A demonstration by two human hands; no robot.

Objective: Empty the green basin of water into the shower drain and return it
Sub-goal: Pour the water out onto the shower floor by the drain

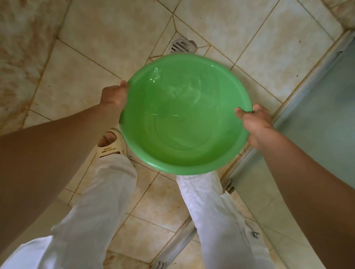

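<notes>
At left of frame, the left hand [115,96] is closed on the rim of the round green plastic basin [185,113], thumb over the lip and the other fingers hidden beneath; the forearm runs in from the lower left, nearly straight. The basin sits at centre frame, held clear above the beige tiled shower floor [97,31] and carried roughly level, judged so as to keep its shallow clear water from spilling early. Its far edge lies just short of the round metal floor drain [180,45] at upper centre, so pouring appears not yet begun. Below, white trousers and a cream sandal [111,146] show a straddled stance. At right, the right hand [254,122] clamps the opposite rim, thumb on top, forearm entering from the lower right beside the frosted shower door [323,110].
</notes>
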